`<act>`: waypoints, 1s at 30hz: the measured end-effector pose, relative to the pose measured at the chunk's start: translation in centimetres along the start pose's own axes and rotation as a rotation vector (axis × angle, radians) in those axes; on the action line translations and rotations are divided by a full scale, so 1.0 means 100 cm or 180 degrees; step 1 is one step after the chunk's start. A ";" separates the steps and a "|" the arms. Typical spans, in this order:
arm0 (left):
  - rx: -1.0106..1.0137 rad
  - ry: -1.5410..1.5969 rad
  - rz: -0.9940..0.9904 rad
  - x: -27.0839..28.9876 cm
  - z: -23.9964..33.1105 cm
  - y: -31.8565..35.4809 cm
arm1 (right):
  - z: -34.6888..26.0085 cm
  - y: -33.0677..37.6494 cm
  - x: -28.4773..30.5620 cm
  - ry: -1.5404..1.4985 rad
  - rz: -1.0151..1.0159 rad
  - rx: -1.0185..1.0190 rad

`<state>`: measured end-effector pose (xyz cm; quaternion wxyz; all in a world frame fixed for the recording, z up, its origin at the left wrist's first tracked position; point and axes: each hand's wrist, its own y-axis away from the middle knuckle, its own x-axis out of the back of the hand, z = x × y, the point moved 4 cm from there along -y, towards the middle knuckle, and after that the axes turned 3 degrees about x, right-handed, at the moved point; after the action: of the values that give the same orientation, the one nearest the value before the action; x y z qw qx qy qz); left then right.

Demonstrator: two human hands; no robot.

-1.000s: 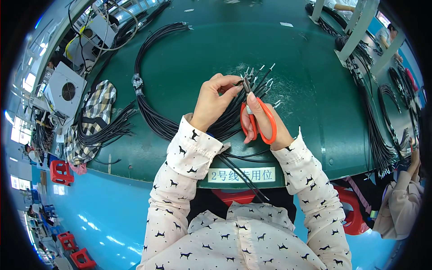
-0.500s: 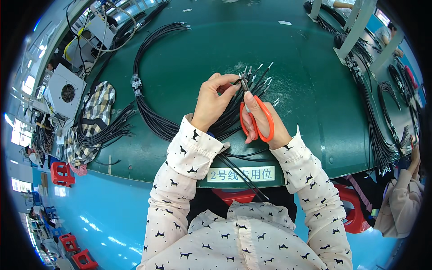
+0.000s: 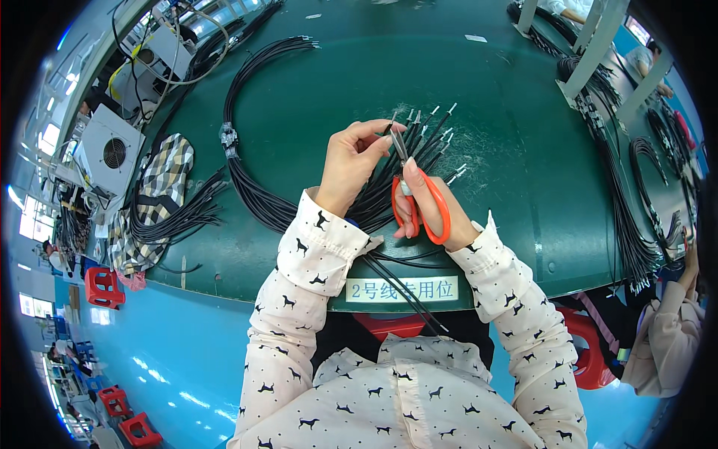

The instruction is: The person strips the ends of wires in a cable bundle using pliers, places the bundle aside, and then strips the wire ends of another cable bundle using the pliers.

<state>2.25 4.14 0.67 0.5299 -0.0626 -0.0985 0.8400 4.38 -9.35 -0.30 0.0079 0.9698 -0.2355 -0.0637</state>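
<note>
My right hand [image 3: 430, 206] grips orange-handled scissors [image 3: 419, 191], their blades pointing up toward my left fingertips. My left hand [image 3: 351, 165] pinches one end of a black cable at the scissor tips. A bundle of black cables [image 3: 430, 142] with stripped silver ends fans out on the green table [image 3: 336, 90] just beyond both hands. The same cables loop left past a grey clip [image 3: 227, 138] and back up to the far side.
A checked cloth [image 3: 161, 183] and another black cable bunch [image 3: 179, 217] lie at the left. A white fan box [image 3: 111, 150] stands further left. More cables [image 3: 628, 217] hang along the right edge, where another person's sleeve [image 3: 666, 337] shows. Red stools [image 3: 105, 288] stand on the blue floor.
Both hands have shifted slightly up toward the stripped cable ends, and the scissor tips now meet my left fingertips.
</note>
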 end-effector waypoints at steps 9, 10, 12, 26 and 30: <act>-0.0189 -0.0309 -0.0028 -0.007 0.001 0.003 | -0.003 -0.002 0.006 0.0336 0.0220 0.0151; -0.0224 -0.0326 -0.0035 -0.009 0.003 0.004 | -0.003 -0.002 0.007 0.0321 0.0252 0.0145; -0.0259 -0.0344 -0.0043 -0.010 0.004 0.004 | -0.003 -0.002 0.007 0.0305 0.0284 0.0140; -0.0444 -0.0940 0.0143 -0.009 0.005 0.003 | 0.002 -0.003 0.009 0.0296 0.0578 0.0024; -0.0463 -0.0892 0.0171 -0.009 0.002 0.002 | 0.003 -0.004 0.012 0.0343 0.0577 0.0000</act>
<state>2.45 3.19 0.79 0.4823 0.0144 -0.2303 0.8450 5.58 -9.49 -0.81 0.0263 0.9465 -0.3215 -0.0105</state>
